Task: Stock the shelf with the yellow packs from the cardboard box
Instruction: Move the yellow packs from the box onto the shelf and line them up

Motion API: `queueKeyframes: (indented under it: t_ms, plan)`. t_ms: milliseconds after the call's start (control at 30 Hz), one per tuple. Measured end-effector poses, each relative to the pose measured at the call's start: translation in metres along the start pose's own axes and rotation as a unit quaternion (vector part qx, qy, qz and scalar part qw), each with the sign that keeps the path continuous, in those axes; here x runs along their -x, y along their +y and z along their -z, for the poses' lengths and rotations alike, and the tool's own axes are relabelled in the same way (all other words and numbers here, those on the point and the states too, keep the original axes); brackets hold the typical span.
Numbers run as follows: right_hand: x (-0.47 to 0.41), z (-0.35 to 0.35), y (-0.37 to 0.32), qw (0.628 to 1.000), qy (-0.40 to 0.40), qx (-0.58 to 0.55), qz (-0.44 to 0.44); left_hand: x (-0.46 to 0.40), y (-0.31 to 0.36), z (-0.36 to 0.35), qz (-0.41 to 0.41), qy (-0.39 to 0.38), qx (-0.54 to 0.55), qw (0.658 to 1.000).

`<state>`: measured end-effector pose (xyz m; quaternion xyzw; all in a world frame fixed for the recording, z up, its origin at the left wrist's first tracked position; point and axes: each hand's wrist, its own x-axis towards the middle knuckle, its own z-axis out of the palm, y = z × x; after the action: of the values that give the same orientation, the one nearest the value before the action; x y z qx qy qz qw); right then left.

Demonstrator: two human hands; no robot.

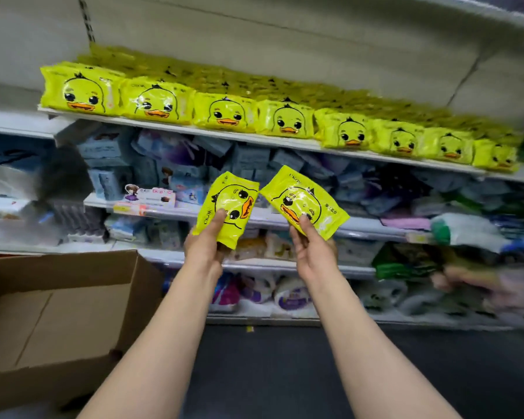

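At the lower left an open cardboard box (58,313) sits with its flaps up, its brown inside walls in view and no packs visible in the part that shows. Above it and running off to the right, the top shelf (176,132) carries a row of yellow duck-face packs (224,111), 8 of them facing forward along the front edge, with more yellow packs stacked behind them. Below that shelf, blurred blue and purple packaged goods (152,164) fill the lower shelves. Near the middle, the left hand (204,246) grips a yellow pack (229,207) by its lower end, thumb pressed on the printed front and fingers curled behind it; the pack stands nearly upright with the duck face turned sideways, beak toward the right. Just beside it, almost touching at the upper corners, the right hand (313,249) holds a second yellow pack (304,201) in the same way, thumb on the front near the orange beak and fingers wrapped behind, this pack tilted with its top leaning left. Both packs are held up in front of the middle shelves, below the stocked top shelf and well apart from the box. Further right the lower shelves hold green, white and pink packages (412,261), too blurred to identify. A dark floor (285,373) lies beneath the bare forearms.
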<state>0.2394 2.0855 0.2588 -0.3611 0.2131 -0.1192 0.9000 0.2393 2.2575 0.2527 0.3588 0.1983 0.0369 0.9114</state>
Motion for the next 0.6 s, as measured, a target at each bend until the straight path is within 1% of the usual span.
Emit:
queueKeyframes:
  t_ms: [100,200,400,533,600]
  plan:
    - [-0.017,0.047,-0.069,0.999,0.012,-0.029,0.038,0.028,-0.052,-0.068,0.025,-0.035,-0.028,0.999]
    - [-0.030,0.097,-0.139,0.995,0.028,-0.047,0.077,0.053,-0.107,-0.134,0.042,-0.073,-0.021,0.996]
    - [-0.038,0.184,-0.250,0.984,0.054,-0.077,0.153,0.098,-0.207,-0.232,0.067,-0.122,-0.025,0.990]
    - [-0.047,0.229,-0.309,0.975,0.069,-0.109,0.183,0.121,-0.255,-0.284,0.102,-0.156,-0.040,0.982]
    - [-0.059,0.248,-0.327,0.970,0.092,-0.122,0.189,0.127,-0.272,-0.308,0.114,-0.163,-0.052,0.979]
